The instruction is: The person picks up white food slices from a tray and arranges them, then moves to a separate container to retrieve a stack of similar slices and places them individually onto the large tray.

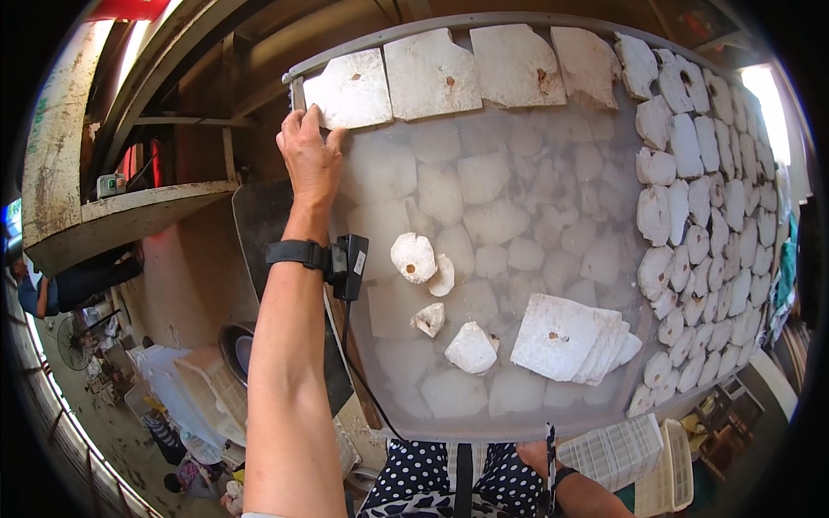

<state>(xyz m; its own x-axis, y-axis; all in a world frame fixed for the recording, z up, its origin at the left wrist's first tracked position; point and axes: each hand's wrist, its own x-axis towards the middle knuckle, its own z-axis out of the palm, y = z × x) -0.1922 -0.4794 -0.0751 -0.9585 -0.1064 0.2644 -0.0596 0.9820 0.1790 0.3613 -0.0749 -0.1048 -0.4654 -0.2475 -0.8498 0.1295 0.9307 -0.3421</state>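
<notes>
My left hand reaches to the far left corner of a framed, cloudy see-through sheet. Its fingers bend around the lower left corner of a flat white slab with a small brown spot. Three similar slabs, one of them a chipped slab, continue that row along the far edge. Down at my waist, beside the near edge, is my right hand; its fingers are mostly hidden. Nearer me on the sheet lie a fanned stack of white slabs and several loose pieces, including a round piece.
Many white pieces cover the right side in close rows. More pale pieces show dimly through the sheet. A wooden shelf stands at the left. White plastic baskets sit below the near right edge. A black cable hangs from my left wrist.
</notes>
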